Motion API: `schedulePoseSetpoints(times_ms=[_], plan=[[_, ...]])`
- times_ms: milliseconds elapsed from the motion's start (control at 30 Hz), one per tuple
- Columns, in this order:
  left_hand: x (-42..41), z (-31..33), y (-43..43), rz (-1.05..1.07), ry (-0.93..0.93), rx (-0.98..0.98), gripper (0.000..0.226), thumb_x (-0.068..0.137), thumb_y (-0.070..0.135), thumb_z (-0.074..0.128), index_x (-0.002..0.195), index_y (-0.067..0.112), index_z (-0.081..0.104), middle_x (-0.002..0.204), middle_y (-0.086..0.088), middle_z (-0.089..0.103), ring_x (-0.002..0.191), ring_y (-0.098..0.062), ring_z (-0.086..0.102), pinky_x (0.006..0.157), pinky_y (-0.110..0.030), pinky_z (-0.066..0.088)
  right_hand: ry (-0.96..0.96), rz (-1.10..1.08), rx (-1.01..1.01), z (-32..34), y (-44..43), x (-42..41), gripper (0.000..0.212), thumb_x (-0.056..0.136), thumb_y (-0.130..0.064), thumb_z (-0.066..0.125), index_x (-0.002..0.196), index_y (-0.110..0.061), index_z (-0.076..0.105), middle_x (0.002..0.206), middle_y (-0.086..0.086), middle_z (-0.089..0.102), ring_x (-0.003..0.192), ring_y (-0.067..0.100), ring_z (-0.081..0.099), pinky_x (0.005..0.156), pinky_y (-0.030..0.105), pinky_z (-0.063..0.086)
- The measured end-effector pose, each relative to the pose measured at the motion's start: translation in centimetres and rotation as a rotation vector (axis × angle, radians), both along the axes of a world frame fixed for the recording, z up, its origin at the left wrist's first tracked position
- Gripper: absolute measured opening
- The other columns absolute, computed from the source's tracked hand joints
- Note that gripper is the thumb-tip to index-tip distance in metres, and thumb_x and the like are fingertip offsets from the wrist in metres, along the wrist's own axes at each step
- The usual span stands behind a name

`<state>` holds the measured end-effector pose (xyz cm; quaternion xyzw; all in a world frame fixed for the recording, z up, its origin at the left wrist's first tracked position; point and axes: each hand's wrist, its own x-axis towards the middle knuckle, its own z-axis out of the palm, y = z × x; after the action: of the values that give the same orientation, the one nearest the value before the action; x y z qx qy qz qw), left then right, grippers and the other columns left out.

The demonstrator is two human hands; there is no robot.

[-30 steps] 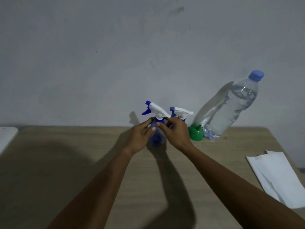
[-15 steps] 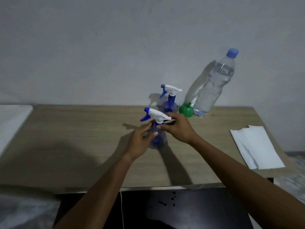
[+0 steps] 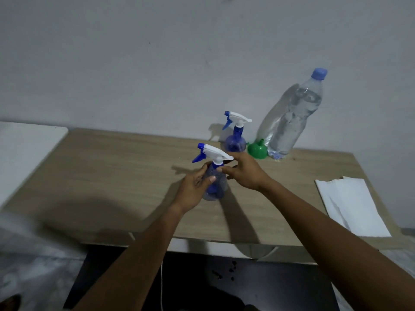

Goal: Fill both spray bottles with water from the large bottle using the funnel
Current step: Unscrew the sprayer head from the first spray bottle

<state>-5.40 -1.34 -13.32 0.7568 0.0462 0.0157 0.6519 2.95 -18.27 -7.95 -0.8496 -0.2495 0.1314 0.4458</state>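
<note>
Left grip: our left hand [image 3: 195, 187] is wrapping round the blue body of the near spray bottle [image 3: 216, 187], holding it upright on the table [image 3: 112, 176].
Right grip: our right hand [image 3: 244, 173] is pinching the collar just under the white trigger head [image 3: 213, 152].
Shift: we are now holding this bottle toward the table's middle. A second ago it was standing beside the far spray bottle [image 3: 234, 142], which is staying by the wall.
Meaning: we are probably starting to unscrew the head, so no filling is happening yet.
Waiting: the green funnel [image 3: 257, 150] is sitting mouth-down beside the large bottle [image 3: 289, 122], which is still capped.
</note>
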Motion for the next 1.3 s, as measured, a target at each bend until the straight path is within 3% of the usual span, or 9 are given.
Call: schedulePoseSetpoints(times_ms=[133, 233, 400, 567, 767, 867, 967, 1100, 1300], plan=[[0.1, -0.1, 0.2, -0.014, 0.019, 0.010, 0.049, 0.100, 0.011, 0.060, 0.119, 0.055, 0.052, 0.111, 0.037, 0.068, 0.115, 0.008, 0.062, 0.099, -0.017, 0.046, -0.024, 0.078, -0.055, 0.8, -0.2, 0.2, 0.025, 0.090, -0.020, 0.076, 0.115, -0.021, 0.072, 0.098, -0.007, 0.072, 0.085, 0.011, 0.069, 0.078, 0.036, 0.061], [0.1, -0.6, 0.2, 0.002, 0.021, 0.001, 0.048, 0.099, 0.010, 0.061, 0.124, 0.050, 0.054, 0.114, 0.031, 0.070, 0.118, 0.003, 0.062, 0.103, -0.024, 0.047, -0.124, 0.054, -0.107, 1.4, 0.1, -0.1, 0.022, 0.083, -0.032, 0.082, 0.092, -0.035, 0.062, 0.081, -0.018, 0.062, 0.072, -0.004, 0.058, 0.066, 0.020, 0.044], [0.2, -0.3, 0.3, -0.007, 0.037, -0.003, 0.048, 0.100, 0.012, 0.060, 0.121, 0.053, 0.050, 0.109, 0.041, 0.067, 0.114, 0.012, 0.060, 0.099, -0.016, 0.044, -0.159, -0.007, -0.079, 0.8, 0.7, -0.2, 0.040, 0.079, -0.048, 0.080, 0.095, -0.017, 0.062, 0.085, 0.000, 0.066, 0.078, 0.020, 0.065, 0.069, 0.050, 0.058], [0.2, -0.3, 0.4, -0.027, 0.047, -0.005, 0.046, 0.100, 0.013, 0.059, 0.120, 0.053, 0.050, 0.106, 0.042, 0.066, 0.111, 0.015, 0.060, 0.092, -0.010, 0.046, -0.055, 0.058, -0.059, 1.1, 0.0, -0.2, 0.028, 0.093, -0.017, 0.072, 0.120, -0.010, 0.069, 0.109, 0.009, 0.070, 0.094, 0.015, 0.068, 0.072, 0.034, 0.064], [0.4, -0.9, 0.6, -0.028, 0.047, -0.019, 0.050, 0.099, 0.011, 0.060, 0.144, 0.028, 0.048, 0.123, 0.026, 0.066, 0.122, 0.004, 0.059, 0.102, -0.015, 0.045, -0.123, 0.089, -0.116, 1.2, -0.4, -0.3, 0.034, 0.092, -0.030, 0.074, 0.123, -0.019, 0.066, 0.100, -0.008, 0.068, 0.085, 0.004, 0.064, 0.077, 0.026, 0.055], [0.3, -0.9, 0.7, -0.036, 0.044, -0.012, 0.054, 0.099, 0.013, 0.061, 0.151, 0.018, 0.044, 0.136, 0.011, 0.062, 0.129, -0.002, 0.057, 0.103, -0.014, 0.045, -0.204, 0.026, -0.126, 1.2, 0.4, -0.4, 0.044, 0.087, -0.041, 0.077, 0.120, -0.016, 0.062, 0.095, -0.003, 0.067, 0.082, 0.012, 0.063, 0.073, 0.038, 0.057], [0.3, -0.8, 0.7, -0.033, 0.045, 0.009, 0.053, 0.100, 0.014, 0.061, 0.149, 0.025, 0.044, 0.133, 0.016, 0.062, 0.125, 0.004, 0.057, 0.102, -0.012, 0.045, -0.186, 0.007, -0.112, 1.0, 0.6, -0.4, 0.045, 0.087, -0.040, 0.077, 0.117, -0.012, 0.060, 0.095, 0.006, 0.065, 0.086, 0.024, 0.064, 0.069, 0.049, 0.060], [0.3, -0.7, 0.7, -0.039, 0.041, 0.033, 0.050, 0.100, 0.017, 0.060, 0.141, 0.039, 0.043, 0.126, 0.023, 0.063, 0.122, 0.005, 0.058, 0.102, -0.016, 0.045, -0.106, 0.034, -0.055, 1.0, 0.3, -0.3, 0.035, 0.092, -0.022, 0.075, 0.122, -0.011, 0.062, 0.105, 0.008, 0.066, 0.095, 0.015, 0.064, 0.066, 0.043, 0.064], [0.2, -0.7, 0.7, -0.043, 0.057, 0.003, 0.053, 0.100, 0.017, 0.060, 0.149, 0.025, 0.043, 0.130, 0.018, 0.062, 0.122, 0.003, 0.058, 0.105, -0.017, 0.045, -0.036, 0.122, -0.134, 1.2, -0.3, 0.6, 0.035, 0.099, -0.020, 0.065, 0.133, -0.015, 0.060, 0.116, 0.009, 0.066, 0.106, 0.024, 0.066, 0.078, 0.036, 0.064]])
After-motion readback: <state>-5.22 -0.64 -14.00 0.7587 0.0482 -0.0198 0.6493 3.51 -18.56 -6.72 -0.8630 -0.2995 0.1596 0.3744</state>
